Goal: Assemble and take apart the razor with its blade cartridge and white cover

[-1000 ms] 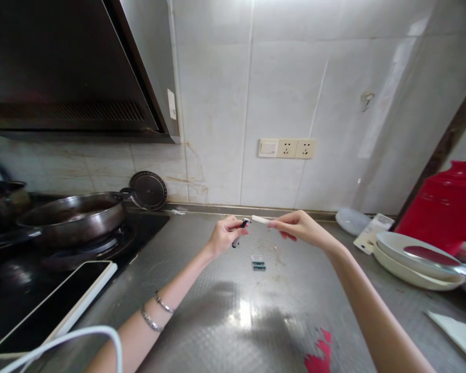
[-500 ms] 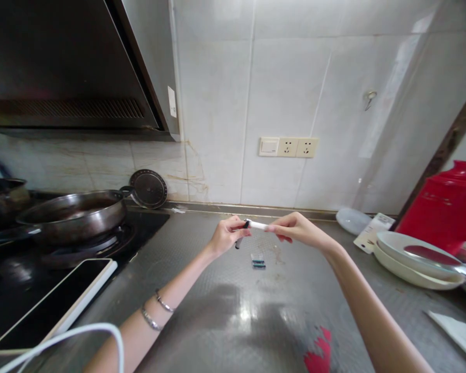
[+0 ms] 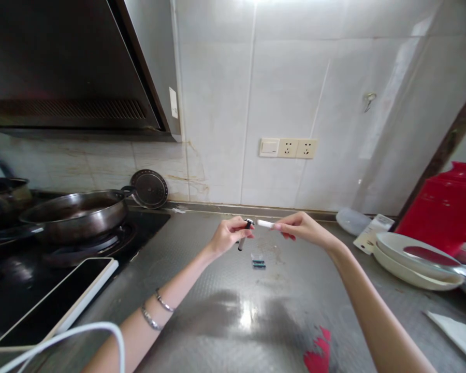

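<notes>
My left hand [image 3: 230, 233] pinches a slim grey-and-black stick [image 3: 241, 242], its black lower end pointing down and a small pale spot near its top. My right hand [image 3: 300, 228] holds a short white tube [image 3: 264, 224] by its right end, between thumb and fingers. The tube's free end points left, a small gap away from the stick. Both hands are held above the metal counter [image 3: 209, 316]. Below them lies a small clear packet [image 3: 258, 263] with dark blue-green pieces in it. The exact kind of the held parts is too small to make out.
On the left, a steel pan [image 3: 77, 212] stands on the black stove [image 3: 147, 223]. A phone [image 3: 58, 305] and a white cable [image 3: 81, 329] lie nearer. Lidded dishes [image 3: 415, 264], a white card [image 3: 374, 232] and a red container [image 3: 442, 202] sit at the right. Red patches [image 3: 319, 352] mark the counter.
My right hand has drawn the white tube slightly to the right, away from the stick in my left hand. A gap now shows between them, and the stick stands more upright.
</notes>
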`<state>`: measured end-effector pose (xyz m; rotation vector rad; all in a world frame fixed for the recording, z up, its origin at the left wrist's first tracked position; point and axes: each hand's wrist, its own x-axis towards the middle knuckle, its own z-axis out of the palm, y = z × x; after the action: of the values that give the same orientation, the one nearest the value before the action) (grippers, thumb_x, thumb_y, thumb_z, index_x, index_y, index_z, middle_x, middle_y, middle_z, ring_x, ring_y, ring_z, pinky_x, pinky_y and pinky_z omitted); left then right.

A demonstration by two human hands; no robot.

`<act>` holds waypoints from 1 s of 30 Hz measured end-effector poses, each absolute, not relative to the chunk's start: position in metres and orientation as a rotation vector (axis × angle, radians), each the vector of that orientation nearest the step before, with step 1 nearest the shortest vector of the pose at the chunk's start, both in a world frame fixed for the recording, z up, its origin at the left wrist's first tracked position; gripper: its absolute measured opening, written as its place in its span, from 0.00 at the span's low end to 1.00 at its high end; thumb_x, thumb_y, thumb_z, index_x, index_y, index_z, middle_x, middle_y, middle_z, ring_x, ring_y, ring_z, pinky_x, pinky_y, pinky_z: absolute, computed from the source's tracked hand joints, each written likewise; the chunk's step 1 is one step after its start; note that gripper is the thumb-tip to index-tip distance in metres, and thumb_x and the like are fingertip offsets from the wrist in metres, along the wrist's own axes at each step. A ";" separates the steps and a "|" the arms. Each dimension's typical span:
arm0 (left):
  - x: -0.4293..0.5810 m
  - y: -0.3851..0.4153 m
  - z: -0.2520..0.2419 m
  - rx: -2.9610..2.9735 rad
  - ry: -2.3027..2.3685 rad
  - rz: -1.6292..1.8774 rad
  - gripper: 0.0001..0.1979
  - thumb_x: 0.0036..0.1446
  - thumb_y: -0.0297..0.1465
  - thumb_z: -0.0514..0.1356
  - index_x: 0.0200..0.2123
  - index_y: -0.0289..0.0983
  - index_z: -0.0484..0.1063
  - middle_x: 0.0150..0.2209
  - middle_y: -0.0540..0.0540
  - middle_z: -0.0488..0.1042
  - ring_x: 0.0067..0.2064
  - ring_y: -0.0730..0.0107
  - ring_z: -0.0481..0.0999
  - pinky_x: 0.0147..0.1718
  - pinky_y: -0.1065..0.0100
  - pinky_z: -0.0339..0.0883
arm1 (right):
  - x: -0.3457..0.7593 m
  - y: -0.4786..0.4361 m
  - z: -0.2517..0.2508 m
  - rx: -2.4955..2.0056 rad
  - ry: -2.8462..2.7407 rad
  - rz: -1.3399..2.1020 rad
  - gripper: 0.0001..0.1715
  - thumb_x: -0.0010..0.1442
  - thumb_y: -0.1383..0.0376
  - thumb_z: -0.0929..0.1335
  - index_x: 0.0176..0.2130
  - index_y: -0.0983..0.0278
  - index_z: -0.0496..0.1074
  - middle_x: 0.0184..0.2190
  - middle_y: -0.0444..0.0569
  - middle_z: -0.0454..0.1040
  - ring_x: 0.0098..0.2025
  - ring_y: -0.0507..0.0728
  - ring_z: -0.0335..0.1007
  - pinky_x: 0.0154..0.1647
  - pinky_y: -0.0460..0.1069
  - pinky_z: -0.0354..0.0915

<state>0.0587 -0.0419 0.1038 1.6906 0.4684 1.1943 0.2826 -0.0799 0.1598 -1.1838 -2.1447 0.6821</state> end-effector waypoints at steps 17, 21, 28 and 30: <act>0.059 -0.044 0.106 1.720 0.466 1.182 0.10 0.46 0.34 0.64 0.29 0.31 0.76 0.30 0.47 0.67 0.32 0.71 0.73 0.32 0.70 0.66 | 0.285 -0.081 0.160 -1.108 -2.175 0.718 0.26 0.55 0.50 0.62 0.25 0.69 0.71 0.15 0.40 0.54 0.19 0.47 0.47 0.20 0.44 0.44; 0.059 -0.049 0.110 1.744 0.427 1.107 0.10 0.47 0.33 0.63 0.29 0.31 0.75 0.30 0.45 0.69 0.33 0.70 0.73 0.33 0.70 0.66 | 0.283 -0.080 0.160 -1.111 -2.196 0.707 0.27 0.55 0.49 0.62 0.22 0.69 0.70 0.15 0.40 0.53 0.19 0.46 0.46 0.19 0.44 0.44; 0.060 -0.053 0.108 1.599 0.356 0.977 0.11 0.50 0.33 0.60 0.33 0.30 0.72 0.30 0.44 0.73 0.33 0.67 0.75 0.38 0.62 0.68 | 0.277 -0.085 0.163 -1.135 -2.141 0.608 0.27 0.54 0.48 0.63 0.26 0.70 0.74 0.16 0.40 0.52 0.21 0.47 0.45 0.20 0.45 0.42; 0.060 -0.052 0.107 1.543 0.345 0.949 0.12 0.51 0.34 0.60 0.34 0.30 0.72 0.29 0.43 0.73 0.32 0.66 0.75 0.38 0.60 0.69 | 0.272 -0.087 0.165 -1.117 -2.148 0.576 0.26 0.53 0.49 0.63 0.27 0.69 0.74 0.17 0.40 0.54 0.21 0.47 0.45 0.20 0.44 0.42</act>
<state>0.0599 -0.0523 0.1068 1.5433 0.3449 0.9488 0.2716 -0.0874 0.1646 -1.1172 -2.1484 0.5756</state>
